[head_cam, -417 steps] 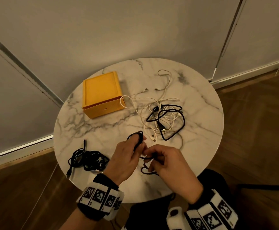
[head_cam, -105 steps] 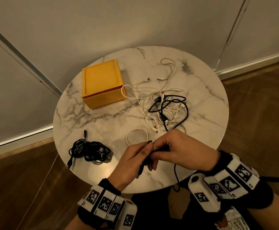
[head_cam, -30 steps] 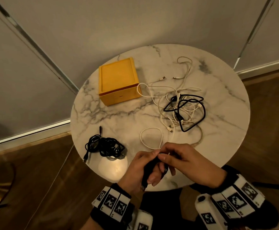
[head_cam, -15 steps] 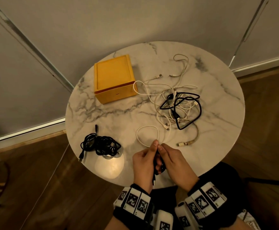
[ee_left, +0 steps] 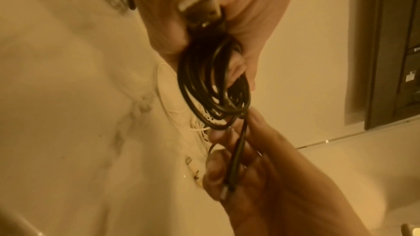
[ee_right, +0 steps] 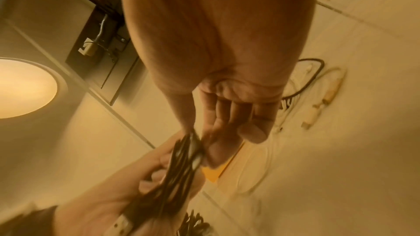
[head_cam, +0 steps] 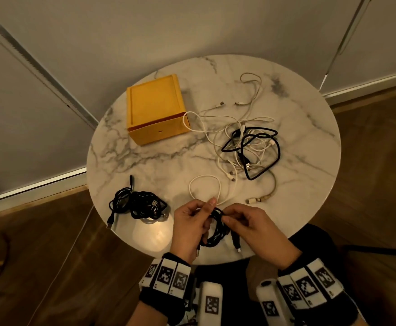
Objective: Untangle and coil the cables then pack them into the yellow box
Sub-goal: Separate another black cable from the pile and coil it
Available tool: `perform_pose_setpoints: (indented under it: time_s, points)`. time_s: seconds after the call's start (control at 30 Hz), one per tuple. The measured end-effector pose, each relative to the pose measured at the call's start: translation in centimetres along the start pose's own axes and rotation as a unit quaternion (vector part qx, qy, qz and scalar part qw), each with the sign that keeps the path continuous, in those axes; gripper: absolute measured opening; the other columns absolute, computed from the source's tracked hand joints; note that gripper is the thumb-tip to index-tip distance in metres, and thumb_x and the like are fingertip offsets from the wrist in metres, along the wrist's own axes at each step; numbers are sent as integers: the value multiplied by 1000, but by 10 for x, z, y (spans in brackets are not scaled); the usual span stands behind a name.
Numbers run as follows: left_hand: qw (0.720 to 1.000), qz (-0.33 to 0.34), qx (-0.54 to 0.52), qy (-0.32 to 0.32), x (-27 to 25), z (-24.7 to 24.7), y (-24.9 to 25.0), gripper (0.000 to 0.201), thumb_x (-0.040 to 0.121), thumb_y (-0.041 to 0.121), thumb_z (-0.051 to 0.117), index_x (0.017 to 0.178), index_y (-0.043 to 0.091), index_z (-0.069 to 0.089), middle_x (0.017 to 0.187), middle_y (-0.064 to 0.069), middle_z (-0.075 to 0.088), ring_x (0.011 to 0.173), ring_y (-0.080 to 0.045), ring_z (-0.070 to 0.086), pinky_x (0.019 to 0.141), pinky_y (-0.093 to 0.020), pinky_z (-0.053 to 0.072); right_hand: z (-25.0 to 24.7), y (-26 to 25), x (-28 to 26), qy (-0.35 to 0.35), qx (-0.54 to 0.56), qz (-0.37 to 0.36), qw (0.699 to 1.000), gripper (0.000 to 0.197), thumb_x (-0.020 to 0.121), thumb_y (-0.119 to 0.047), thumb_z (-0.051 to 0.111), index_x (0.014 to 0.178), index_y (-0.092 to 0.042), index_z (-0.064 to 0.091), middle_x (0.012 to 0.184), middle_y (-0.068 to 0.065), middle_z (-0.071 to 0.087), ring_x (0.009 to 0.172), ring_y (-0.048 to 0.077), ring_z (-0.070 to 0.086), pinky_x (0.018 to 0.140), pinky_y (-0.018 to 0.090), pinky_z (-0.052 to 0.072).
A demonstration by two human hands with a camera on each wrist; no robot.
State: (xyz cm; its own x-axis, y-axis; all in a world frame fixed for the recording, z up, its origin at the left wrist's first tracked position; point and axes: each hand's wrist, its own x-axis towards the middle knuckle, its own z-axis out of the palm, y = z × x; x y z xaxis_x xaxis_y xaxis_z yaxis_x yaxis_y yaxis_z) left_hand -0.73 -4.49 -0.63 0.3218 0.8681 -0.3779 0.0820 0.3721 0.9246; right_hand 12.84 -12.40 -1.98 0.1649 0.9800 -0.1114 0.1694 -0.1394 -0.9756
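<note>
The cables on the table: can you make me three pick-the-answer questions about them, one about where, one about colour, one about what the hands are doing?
1. Where is the yellow box?
A) on the floor B) on the marble table C) in a hand

2. What colour is the coiled cable in the hands?
A) black B) white C) red

3. What is the left hand doing?
A) lying flat B) lifting the box C) gripping the coil

Answers: 1 B, the box stands on the tabletop; 2 A, the loops look black; 3 C, its fingers curl round the coil while the right hand pinches it.
</note>
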Motion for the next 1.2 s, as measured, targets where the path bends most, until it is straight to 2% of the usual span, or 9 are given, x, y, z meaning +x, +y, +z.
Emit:
perform_pose_setpoints:
  time_s: [0.2,0.3,0.43,0.6,0.77,0.87,1.03,1.1,1.2]
  points:
    - [1000,7,9,-3,1,-9,3,30,83,23,69,62,11,52,43,-1,33,33,-12,21,34,-17,21,-17,-11,-8,-72,-129,1,989,4,82,-19,75,85,-18,72,72,-8,69,60,3,60,61,15,45]
    - [1000,17,9,-10,-2,-8,4,30,85,19,69,62,10,52,42,-2,33,33,-12,20,34,-17,21,-11,-15,-9,-73,-107,14,992,5,84,-20,72,83,-16,68,71,-1,71,55,7,66,58,19,49]
    - [1000,11,3,-15,-5,-7,5,26,86,14,67,65,8,53,41,0,32,32,-10,20,33,-15,22,-10,-15,-9,-56,-76,26,995,5,86,-9,68,81,-9,69,61,5,71,53,11,68,56,11,43]
    - [996,-18,-9,-85,-10,-4,11,25,86,16,65,66,6,55,43,0,31,32,-9,21,32,-15,22,-16,-10,-4,23,-109,8,994,8,88,-6,66,81,-11,66,64,-2,71,60,7,68,64,25,55]
    - [995,-15,-39,-93,-5,3,16,26,85,23,64,70,3,56,45,0,42,34,-7,25,35,-16,22,-10,-11,4,69,150,77,983,9,88,9,59,84,2,63,62,3,70,56,13,68,56,26,57]
    - [997,32,-31,-70,-2,6,14,28,90,15,61,64,8,51,66,-16,54,38,-6,29,39,-16,23,-9,-11,4,69,278,126,950,8,87,9,59,84,4,64,62,8,69,52,16,66,51,27,57]
    - [997,66,-4,-45,-7,8,11,26,87,16,63,70,2,50,47,-4,37,36,-5,29,39,-15,27,-3,-5,2,65,359,176,914,7,83,6,62,84,-1,65,67,15,69,52,20,66,49,28,55]
    - [997,70,7,-34,-9,10,8,27,90,13,61,67,3,50,44,2,39,37,-5,31,41,-15,30,2,-2,2,55,372,187,908,11,85,7,58,86,-2,65,70,15,69,53,18,64,50,27,54]
    - [997,72,18,-24,-7,8,3,27,89,16,63,67,4,53,50,-5,45,40,-7,36,42,-18,34,7,3,2,29,394,201,896,18,88,8,52,89,-2,67,75,14,70,60,18,66,55,26,55]
